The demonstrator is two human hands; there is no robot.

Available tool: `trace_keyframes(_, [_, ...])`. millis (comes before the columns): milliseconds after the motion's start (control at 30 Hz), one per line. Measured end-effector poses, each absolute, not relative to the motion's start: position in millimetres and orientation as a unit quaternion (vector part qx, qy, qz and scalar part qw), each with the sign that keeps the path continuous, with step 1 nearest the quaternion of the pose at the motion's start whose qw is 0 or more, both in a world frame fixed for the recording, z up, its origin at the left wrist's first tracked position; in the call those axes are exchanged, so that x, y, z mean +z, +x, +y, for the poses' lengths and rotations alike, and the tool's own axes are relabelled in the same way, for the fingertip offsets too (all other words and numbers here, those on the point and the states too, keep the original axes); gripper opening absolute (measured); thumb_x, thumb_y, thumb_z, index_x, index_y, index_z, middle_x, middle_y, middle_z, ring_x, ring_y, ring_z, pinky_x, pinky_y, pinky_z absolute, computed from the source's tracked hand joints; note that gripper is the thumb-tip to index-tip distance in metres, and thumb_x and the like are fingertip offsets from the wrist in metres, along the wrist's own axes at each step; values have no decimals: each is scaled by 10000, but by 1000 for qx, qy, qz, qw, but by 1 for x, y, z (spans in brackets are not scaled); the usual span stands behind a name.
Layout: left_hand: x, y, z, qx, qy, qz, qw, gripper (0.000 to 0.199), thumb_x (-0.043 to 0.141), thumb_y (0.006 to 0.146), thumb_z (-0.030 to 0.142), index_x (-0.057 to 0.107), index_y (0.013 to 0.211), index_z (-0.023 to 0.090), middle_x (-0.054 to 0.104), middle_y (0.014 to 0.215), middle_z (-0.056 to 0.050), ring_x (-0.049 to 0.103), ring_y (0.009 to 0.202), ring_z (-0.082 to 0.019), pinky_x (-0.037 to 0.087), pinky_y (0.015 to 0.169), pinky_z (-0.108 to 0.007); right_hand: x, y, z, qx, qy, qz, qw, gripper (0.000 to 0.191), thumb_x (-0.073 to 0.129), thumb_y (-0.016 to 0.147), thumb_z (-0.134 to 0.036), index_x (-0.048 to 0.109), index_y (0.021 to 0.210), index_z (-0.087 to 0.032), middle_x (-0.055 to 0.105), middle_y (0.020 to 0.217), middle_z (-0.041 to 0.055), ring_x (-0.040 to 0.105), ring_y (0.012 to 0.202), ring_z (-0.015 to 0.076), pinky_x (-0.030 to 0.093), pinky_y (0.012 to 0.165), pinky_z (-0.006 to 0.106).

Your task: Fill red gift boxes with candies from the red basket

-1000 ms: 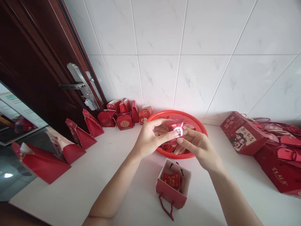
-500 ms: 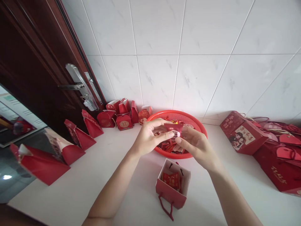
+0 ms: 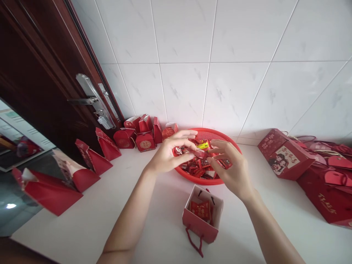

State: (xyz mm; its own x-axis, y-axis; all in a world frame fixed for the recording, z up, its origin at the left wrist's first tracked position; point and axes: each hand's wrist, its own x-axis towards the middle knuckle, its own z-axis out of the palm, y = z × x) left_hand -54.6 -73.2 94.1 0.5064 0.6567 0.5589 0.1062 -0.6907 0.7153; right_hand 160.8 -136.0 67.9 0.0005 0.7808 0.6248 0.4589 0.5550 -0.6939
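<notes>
Red packet (image 3: 201, 154), lettering too blurred to read, between curved left hand (image 3: 166, 154) and right hand (image 3: 233, 168) (can't tell if either grips), above perforated plastic basket (image 3: 196, 180).

Left hand (image 3: 166, 154) and right hand (image 3: 233, 167) over round red perforated plastic basket (image 3: 202, 181) of red-wrapped packets (image 3: 198, 170). Open red cardboard box (image 3: 206, 231) just beside, on white worktop (image 3: 159, 223).

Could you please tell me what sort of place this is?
An indoor room, perhaps in a home: a dark door with a lever handle, a tiled wall and a white tabletop.
</notes>
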Motion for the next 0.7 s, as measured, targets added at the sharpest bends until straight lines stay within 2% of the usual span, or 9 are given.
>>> trace_keyframes(133, [90,-71,-55,453,772,313,319,212,719,862,334,757,998,177,756,1131,-118,717,1061,-267,567,948,-394,67,171,-129,158,-495,-666,536,208,644,905,-281,667,1109,-248,723,1056,77,727,920,231,620,774,365])
trace_keyframes(200, [82,-75,-43,435,767,361,304,268,679,878,357,731,1055,163,764,1082,-102,735,939,-240,574,886,-365,65,174,-125,173,-509,-664,520,193,651,889,-301,678,1070,-239,732,1028,76,731,880,229,619,740,358])
trace_keyframes(333, [60,-71,-20,342,801,416,260,251,585,862,226,729,1064,186,766,1121,-68,723,967,-221,549,897,-333,55,176,-115,197,-544,-669,468,203,645,865,-278,685,1059,-233,745,1026,75,741,862,232,616,728,363])
trace_keyframes(533, [38,-48,9,29,864,454,216,343,556,832,168,799,1064,235,799,973,-35,717,814,-200,519,772,-259,37,173,-101,196,-525,-751,348,298,614,882,-182,695,1166,-224,756,1163,90,718,1046,271,568,921,428])
trace_keyframes(700, [41,-40,30,23,870,466,158,489,467,815,65,802,1125,241,802,1089,-48,724,904,-201,514,784,-254,30,170,-96,194,-471,-836,202,215,565,930,-146,774,936,-199,773,1096,90,698,1091,279,525,973,407])
